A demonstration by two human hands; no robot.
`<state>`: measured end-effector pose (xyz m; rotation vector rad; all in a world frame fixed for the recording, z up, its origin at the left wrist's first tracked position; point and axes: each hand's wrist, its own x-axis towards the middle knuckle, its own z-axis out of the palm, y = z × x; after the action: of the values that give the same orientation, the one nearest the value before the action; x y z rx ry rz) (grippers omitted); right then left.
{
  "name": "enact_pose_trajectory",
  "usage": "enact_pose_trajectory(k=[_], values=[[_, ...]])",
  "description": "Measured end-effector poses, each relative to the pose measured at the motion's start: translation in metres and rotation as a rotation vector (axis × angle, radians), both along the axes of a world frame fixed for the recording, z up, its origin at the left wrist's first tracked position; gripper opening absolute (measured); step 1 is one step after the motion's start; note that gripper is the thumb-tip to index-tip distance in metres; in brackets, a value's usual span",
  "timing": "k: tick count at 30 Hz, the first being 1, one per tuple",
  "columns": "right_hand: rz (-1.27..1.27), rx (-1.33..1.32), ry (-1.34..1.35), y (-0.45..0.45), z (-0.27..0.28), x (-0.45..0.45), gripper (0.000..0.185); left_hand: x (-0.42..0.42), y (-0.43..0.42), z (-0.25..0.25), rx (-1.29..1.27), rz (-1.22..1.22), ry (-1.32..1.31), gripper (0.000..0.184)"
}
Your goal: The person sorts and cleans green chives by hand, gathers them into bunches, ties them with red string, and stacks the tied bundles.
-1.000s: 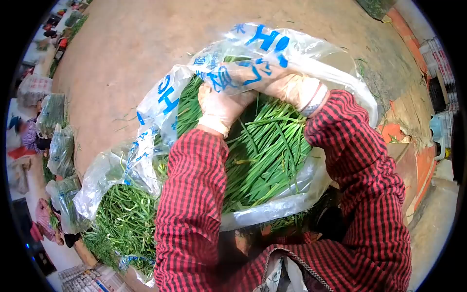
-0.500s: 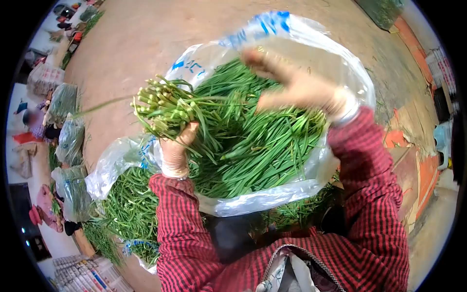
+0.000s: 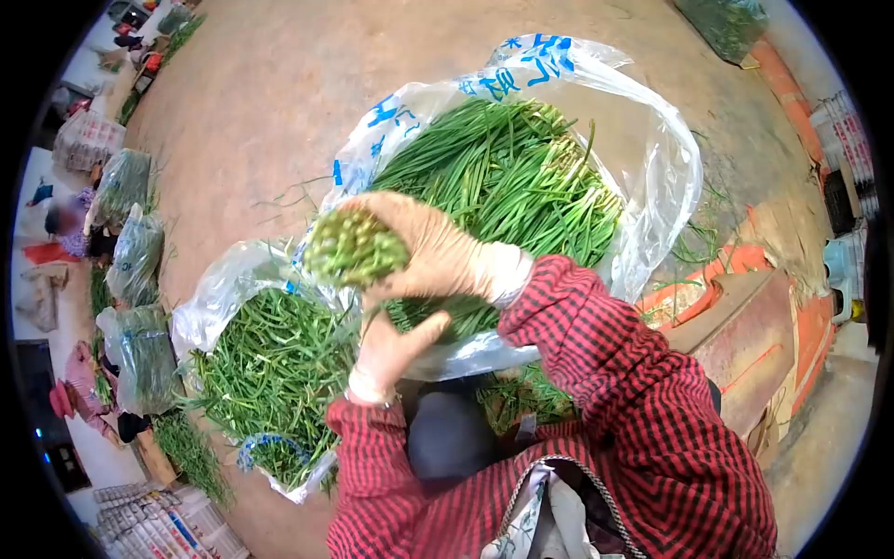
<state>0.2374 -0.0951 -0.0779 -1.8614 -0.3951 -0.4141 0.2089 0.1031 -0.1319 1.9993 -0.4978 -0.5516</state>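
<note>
A bunch of chives [image 3: 356,248], long thin greens, is held up with its pale cut ends facing left. My right hand [image 3: 430,244] is curled over the top and side of it, close to those ends. Just below, my left hand [image 3: 389,352] grips the bunch from underneath, thumb pointing right; its other fingers are mostly hidden. Both hands look gloved. Behind them a large clear plastic bag [image 3: 672,177] with blue print stands open, with more chives [image 3: 521,177] laid inside, cut ends toward the right.
A second clear bag [image 3: 209,312] at lower left holds loose, tangled greens [image 3: 270,359]. Filled bags [image 3: 144,359] line the left wall near another person [image 3: 70,228]. A worn board [image 3: 736,340] and orange sheeting lie at right. Greens are scattered on the floor.
My right hand has swung left from above the big bag onto the bunch. The left hand has moved slightly right and down. The bunch's cut ends have shifted right and lower.
</note>
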Motion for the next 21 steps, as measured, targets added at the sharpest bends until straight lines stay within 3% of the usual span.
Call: enact_pose_trajectory(k=[2,4,7,11,14,16,17,18,20,21], values=[[0.056,-0.064,-0.153,0.045,0.009,-0.023,0.074,-0.020,0.017,-0.009,-0.514,0.252,0.329,0.082],[0.131,0.063,-0.258,0.072,0.035,-0.043,0.074,-0.033,0.035,-0.004,-0.765,0.442,0.428,0.075],[0.262,0.239,-0.448,0.101,0.099,-0.073,0.078,-0.041,0.063,0.017,-0.825,0.619,0.323,0.064],[0.272,0.265,-0.600,0.110,0.154,-0.100,0.087,-0.045,0.072,0.055,-0.880,0.701,0.079,0.050],[0.151,0.040,-0.464,0.072,0.171,-0.123,0.093,-0.057,0.048,0.087,-0.972,0.631,-0.055,0.041],[-0.128,-0.184,-0.397,0.034,0.164,-0.148,0.107,-0.080,0.004,0.117,-1.178,0.424,-0.015,0.036],[-0.236,-0.258,-0.273,0.018,0.150,-0.163,0.116,-0.096,-0.022,0.137,-1.354,0.278,0.112,0.035],[-0.170,-0.284,-0.091,0.007,0.133,-0.183,0.123,-0.111,-0.047,0.156,-1.507,0.135,0.262,0.034],[-0.109,-0.353,0.266,-0.010,0.098,-0.228,0.131,-0.129,-0.067,0.146,-1.621,0.081,0.625,0.036],[-0.108,-0.395,0.442,-0.016,0.084,-0.255,0.133,-0.143,-0.075,0.131,-1.541,0.200,0.826,0.038]])
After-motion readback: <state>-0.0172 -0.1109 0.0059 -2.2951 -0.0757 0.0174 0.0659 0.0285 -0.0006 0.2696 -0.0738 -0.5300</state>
